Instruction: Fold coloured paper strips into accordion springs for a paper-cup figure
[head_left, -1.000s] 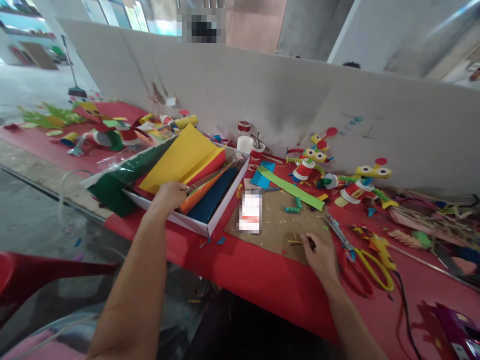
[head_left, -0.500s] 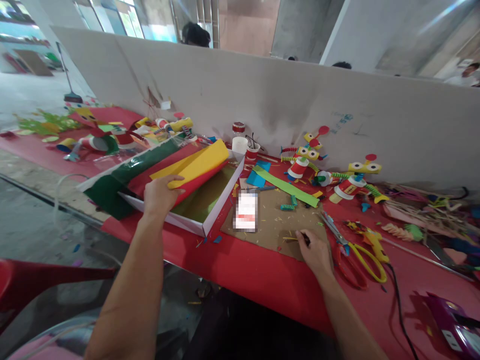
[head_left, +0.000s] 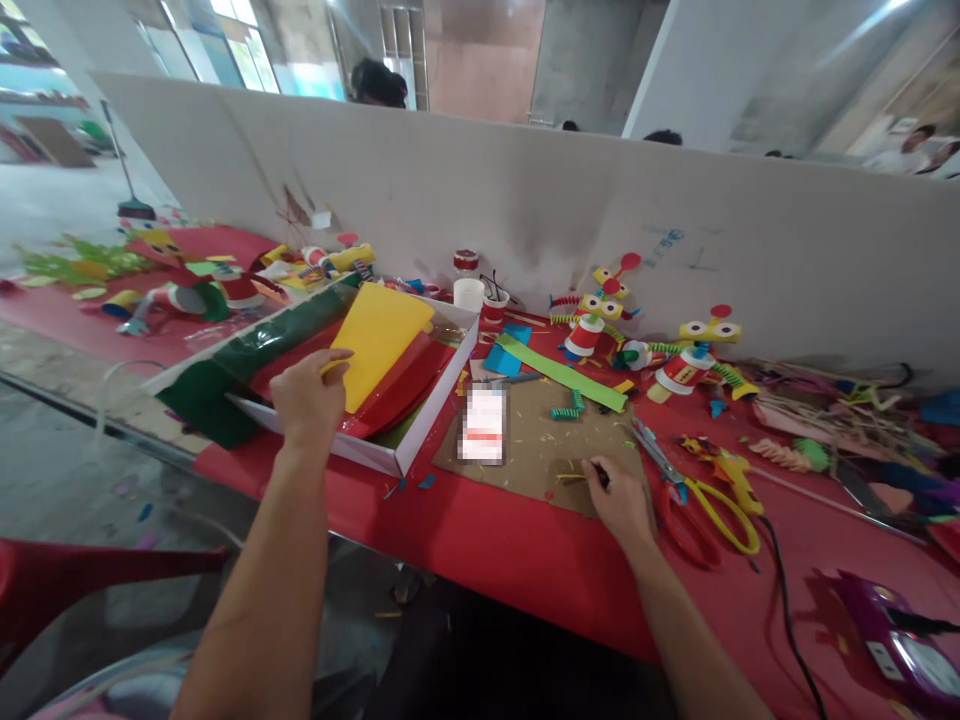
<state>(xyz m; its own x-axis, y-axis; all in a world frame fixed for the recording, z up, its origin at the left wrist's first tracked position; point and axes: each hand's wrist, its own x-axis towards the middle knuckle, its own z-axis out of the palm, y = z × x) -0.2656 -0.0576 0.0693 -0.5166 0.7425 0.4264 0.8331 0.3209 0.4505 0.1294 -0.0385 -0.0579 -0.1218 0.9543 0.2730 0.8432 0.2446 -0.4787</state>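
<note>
My left hand [head_left: 309, 396] reaches into a white box [head_left: 420, 418] of coloured sheets and grips a yellow sheet [head_left: 379, 340] by its near edge, lifting it above red sheets [head_left: 401, 385]. A dark green sheet [head_left: 247, 355] hangs over the box's left side. My right hand [head_left: 619, 500] rests on a brown cardboard mat [head_left: 536, 450], fingers pinched on a small dark tool whose tip touches a thin yellow strip [head_left: 568, 476].
Yellow-handled scissors [head_left: 709, 500] and a glue gun [head_left: 731, 470] lie right of the mat. Paper-cup figures [head_left: 679, 365] stand by the grey partition [head_left: 525, 210]. A green strip [head_left: 562, 372], cups [head_left: 480, 295] and scraps cover the red tabletop [head_left: 525, 560]. A red chair [head_left: 90, 570] stands at left.
My left hand leafed through the sheets: orange and blue sheets no longer show, the yellow sheet was folded over and now stands up again above the red ones. My right hand stayed put.
</note>
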